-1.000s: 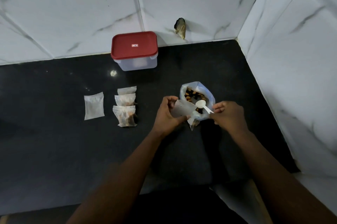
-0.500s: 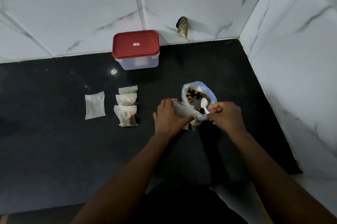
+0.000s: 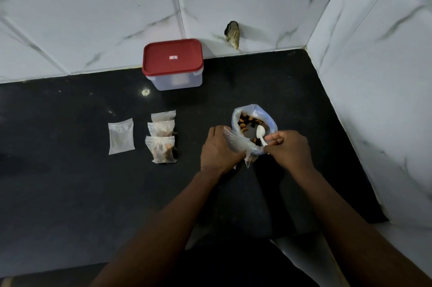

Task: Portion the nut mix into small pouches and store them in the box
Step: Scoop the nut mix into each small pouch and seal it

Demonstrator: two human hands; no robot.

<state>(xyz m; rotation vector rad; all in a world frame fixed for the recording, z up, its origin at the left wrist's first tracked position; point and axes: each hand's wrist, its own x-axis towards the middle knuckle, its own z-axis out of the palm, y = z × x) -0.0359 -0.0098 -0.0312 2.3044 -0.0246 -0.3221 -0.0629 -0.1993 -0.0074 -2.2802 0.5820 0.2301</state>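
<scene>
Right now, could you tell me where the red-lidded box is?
In the head view, the red-lidded box stands at the back of the counter against the wall, left of centre, beyond the pouches.

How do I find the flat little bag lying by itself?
Start at the box with the red lid by the wall. In front of it on the black counter, three bulging pouches lie in a column. The flat pouch lies alone to their left, pale and not bulging.

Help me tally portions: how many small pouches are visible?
5: a lone pouch at left, three overlapping pouches beside it, a held pouch in the left hand. Box may hide more.
</scene>
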